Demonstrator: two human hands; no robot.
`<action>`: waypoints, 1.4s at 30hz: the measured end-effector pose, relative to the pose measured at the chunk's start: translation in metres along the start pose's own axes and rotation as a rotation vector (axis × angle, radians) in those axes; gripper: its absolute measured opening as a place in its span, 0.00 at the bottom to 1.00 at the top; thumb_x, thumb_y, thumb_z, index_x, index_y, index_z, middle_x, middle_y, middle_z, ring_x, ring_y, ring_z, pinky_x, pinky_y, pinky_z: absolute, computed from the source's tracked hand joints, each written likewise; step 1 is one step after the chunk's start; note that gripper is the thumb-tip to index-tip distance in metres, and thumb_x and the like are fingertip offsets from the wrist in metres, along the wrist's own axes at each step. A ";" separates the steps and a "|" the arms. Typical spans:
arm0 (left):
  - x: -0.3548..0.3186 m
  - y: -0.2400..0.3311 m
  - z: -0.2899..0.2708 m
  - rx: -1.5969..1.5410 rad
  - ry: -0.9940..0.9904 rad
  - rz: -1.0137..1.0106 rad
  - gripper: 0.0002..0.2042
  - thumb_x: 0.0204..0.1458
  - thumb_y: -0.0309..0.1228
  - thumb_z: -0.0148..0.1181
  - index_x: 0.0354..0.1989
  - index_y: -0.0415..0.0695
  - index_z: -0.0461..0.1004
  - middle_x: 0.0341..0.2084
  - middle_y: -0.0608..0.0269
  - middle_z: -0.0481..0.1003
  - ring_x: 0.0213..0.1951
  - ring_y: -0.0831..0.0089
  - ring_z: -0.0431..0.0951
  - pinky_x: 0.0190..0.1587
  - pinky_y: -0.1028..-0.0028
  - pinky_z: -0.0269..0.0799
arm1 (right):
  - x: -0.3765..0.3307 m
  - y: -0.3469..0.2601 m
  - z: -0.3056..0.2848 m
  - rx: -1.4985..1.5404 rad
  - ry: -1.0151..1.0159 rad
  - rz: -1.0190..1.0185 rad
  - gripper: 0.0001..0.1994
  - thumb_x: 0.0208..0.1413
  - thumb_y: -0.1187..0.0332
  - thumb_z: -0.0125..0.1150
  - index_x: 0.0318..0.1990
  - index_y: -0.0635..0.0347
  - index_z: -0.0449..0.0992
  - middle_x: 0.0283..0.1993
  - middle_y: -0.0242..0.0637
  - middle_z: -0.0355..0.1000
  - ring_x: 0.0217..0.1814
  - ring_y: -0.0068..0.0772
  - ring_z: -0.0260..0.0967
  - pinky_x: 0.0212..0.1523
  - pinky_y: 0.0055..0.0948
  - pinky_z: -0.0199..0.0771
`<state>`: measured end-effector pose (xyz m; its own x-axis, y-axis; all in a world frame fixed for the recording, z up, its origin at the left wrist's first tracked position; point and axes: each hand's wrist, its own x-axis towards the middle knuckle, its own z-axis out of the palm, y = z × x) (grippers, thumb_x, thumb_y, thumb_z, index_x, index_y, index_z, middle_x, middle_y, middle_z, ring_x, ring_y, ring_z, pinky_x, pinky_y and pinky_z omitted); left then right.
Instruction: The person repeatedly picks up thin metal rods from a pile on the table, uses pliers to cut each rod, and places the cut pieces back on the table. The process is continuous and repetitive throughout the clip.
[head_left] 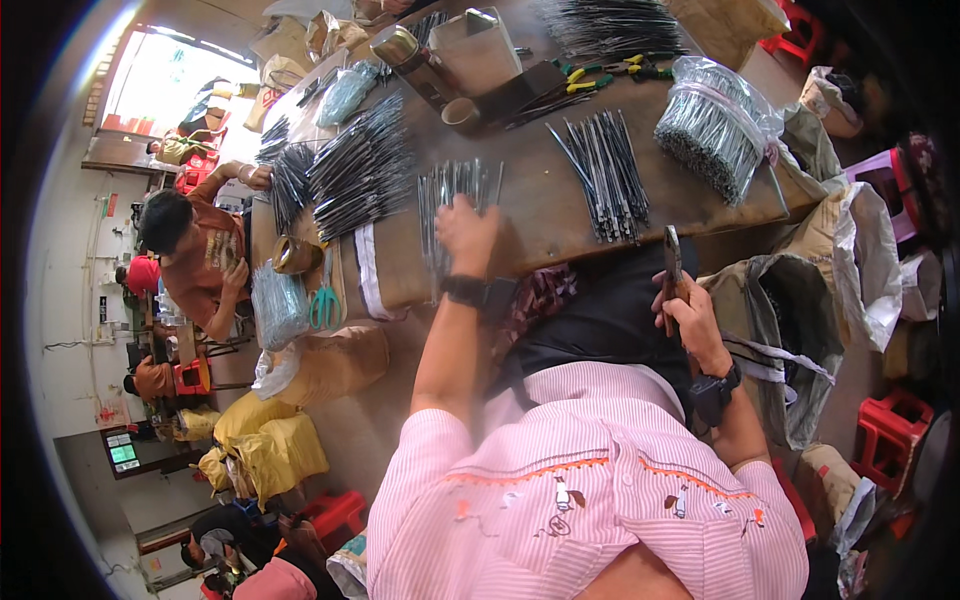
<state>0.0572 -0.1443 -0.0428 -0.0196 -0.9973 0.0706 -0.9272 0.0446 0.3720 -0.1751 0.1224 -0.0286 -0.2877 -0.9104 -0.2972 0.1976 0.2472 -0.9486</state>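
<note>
My left hand is on a small pile of thin metal rods at the table's near edge. Its fingers are smeared by motion, so whether they grip any rods is unclear. In front of my lap, my right hand is closed around a slim dark tool with a brownish handle, tip pointing up. Its exact kind does not show. Between my hands, farther onto the table, lies a loose bundle of dark rods. To its right stands a thick plastic-wrapped bundle of silvery rods.
Dark rods are heaped on the left of the table. Pliers, a steel flask and a clear bin stand farther back. A co-worker handles rods at the left. Sacks and a red stool are at the right.
</note>
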 end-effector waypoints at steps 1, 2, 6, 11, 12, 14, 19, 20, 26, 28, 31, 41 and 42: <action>-0.003 0.001 -0.003 -0.047 0.011 0.012 0.20 0.42 0.42 0.64 0.41 0.43 0.74 0.44 0.45 0.69 0.51 0.47 0.66 0.54 0.54 0.61 | 0.000 0.001 0.000 0.011 -0.002 0.005 0.16 0.48 0.74 0.45 0.45 0.66 0.69 0.26 0.34 0.69 0.23 0.22 0.66 0.26 0.22 0.67; -0.007 0.003 -0.006 -0.041 0.100 0.153 0.15 0.46 0.39 0.61 0.37 0.41 0.74 0.38 0.45 0.72 0.44 0.49 0.71 0.46 0.57 0.68 | 0.000 0.002 0.001 0.021 -0.004 0.011 0.16 0.48 0.74 0.45 0.45 0.66 0.69 0.26 0.35 0.69 0.23 0.22 0.66 0.26 0.22 0.67; -0.026 0.036 -0.005 -0.386 0.010 0.338 0.12 0.52 0.34 0.57 0.35 0.35 0.74 0.29 0.48 0.77 0.33 0.57 0.78 0.39 0.65 0.73 | 0.004 -0.001 0.005 0.091 -0.022 0.023 0.16 0.48 0.74 0.45 0.46 0.66 0.69 0.26 0.35 0.70 0.23 0.23 0.67 0.25 0.22 0.67; -0.045 0.092 0.026 -0.444 -0.268 0.242 0.22 0.51 0.44 0.60 0.40 0.34 0.74 0.37 0.43 0.77 0.42 0.49 0.76 0.44 0.60 0.71 | 0.001 -0.010 0.008 0.136 0.012 -0.004 0.17 0.48 0.75 0.45 0.47 0.65 0.69 0.27 0.36 0.70 0.24 0.24 0.67 0.26 0.21 0.67; -0.044 0.100 0.033 -0.423 -0.284 0.229 0.23 0.49 0.46 0.60 0.40 0.34 0.73 0.36 0.43 0.76 0.42 0.49 0.76 0.45 0.61 0.71 | 0.000 -0.011 0.007 0.150 0.022 -0.019 0.17 0.48 0.75 0.45 0.47 0.65 0.69 0.27 0.36 0.70 0.24 0.24 0.67 0.26 0.22 0.68; -0.038 0.108 0.045 -0.397 -0.340 0.208 0.24 0.48 0.47 0.61 0.40 0.36 0.71 0.36 0.44 0.76 0.43 0.49 0.75 0.45 0.59 0.70 | -0.004 -0.013 0.004 0.166 0.056 -0.012 0.17 0.47 0.75 0.45 0.47 0.65 0.69 0.27 0.36 0.71 0.24 0.25 0.68 0.26 0.22 0.68; -0.029 0.102 0.049 -0.468 -0.353 0.200 0.22 0.43 0.43 0.62 0.35 0.32 0.70 0.30 0.44 0.77 0.36 0.49 0.78 0.40 0.59 0.72 | -0.008 -0.009 -0.007 0.221 0.150 0.022 0.17 0.47 0.74 0.44 0.46 0.65 0.69 0.28 0.38 0.71 0.24 0.27 0.68 0.27 0.24 0.69; -0.031 0.096 0.045 -0.469 -0.338 0.187 0.19 0.43 0.39 0.62 0.33 0.31 0.70 0.27 0.44 0.76 0.31 0.52 0.79 0.35 0.60 0.73 | -0.009 -0.007 -0.008 0.227 0.172 0.036 0.17 0.46 0.74 0.44 0.46 0.66 0.69 0.28 0.38 0.71 0.24 0.27 0.68 0.27 0.24 0.70; -0.026 0.063 0.024 -0.628 -0.611 0.011 0.16 0.43 0.35 0.64 0.30 0.31 0.72 0.21 0.49 0.75 0.25 0.61 0.78 0.27 0.66 0.71 | -0.008 -0.004 -0.012 0.280 0.223 0.088 0.17 0.46 0.72 0.44 0.44 0.66 0.70 0.28 0.38 0.71 0.24 0.28 0.69 0.27 0.25 0.70; -0.022 0.054 0.030 -0.697 -0.583 0.138 0.14 0.43 0.34 0.64 0.26 0.32 0.72 0.18 0.56 0.73 0.21 0.71 0.74 0.22 0.71 0.68 | -0.006 -0.005 -0.014 0.300 0.231 0.094 0.15 0.47 0.72 0.45 0.43 0.65 0.70 0.28 0.38 0.71 0.24 0.28 0.69 0.26 0.25 0.69; -0.011 0.048 0.042 -0.745 -0.586 0.226 0.13 0.48 0.34 0.64 0.26 0.34 0.74 0.18 0.66 0.70 0.20 0.79 0.70 0.18 0.76 0.67 | -0.001 -0.005 -0.024 0.309 0.263 0.042 0.13 0.48 0.72 0.47 0.42 0.64 0.70 0.27 0.38 0.71 0.23 0.28 0.69 0.25 0.25 0.69; -0.024 0.043 0.016 -0.702 -0.439 0.214 0.15 0.47 0.34 0.65 0.30 0.29 0.78 0.20 0.60 0.77 0.24 0.78 0.72 0.28 0.74 0.67 | 0.038 0.002 -0.114 0.859 0.232 -0.183 0.16 0.59 0.61 0.42 0.48 0.60 0.69 0.40 0.41 0.71 0.36 0.33 0.67 0.33 0.27 0.67; -0.024 0.044 0.015 -0.688 -0.449 0.214 0.15 0.46 0.34 0.65 0.30 0.29 0.77 0.20 0.60 0.77 0.24 0.78 0.72 0.29 0.74 0.67 | 0.043 0.000 -0.118 0.900 0.221 -0.183 0.16 0.58 0.63 0.42 0.48 0.61 0.69 0.40 0.42 0.71 0.36 0.35 0.67 0.35 0.29 0.68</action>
<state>0.0111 -0.1193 -0.0417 -0.4503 -0.8853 -0.1163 -0.4551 0.1154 0.8829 -0.2984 0.1225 -0.0545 -0.5387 -0.8037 -0.2528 0.7542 -0.3263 -0.5698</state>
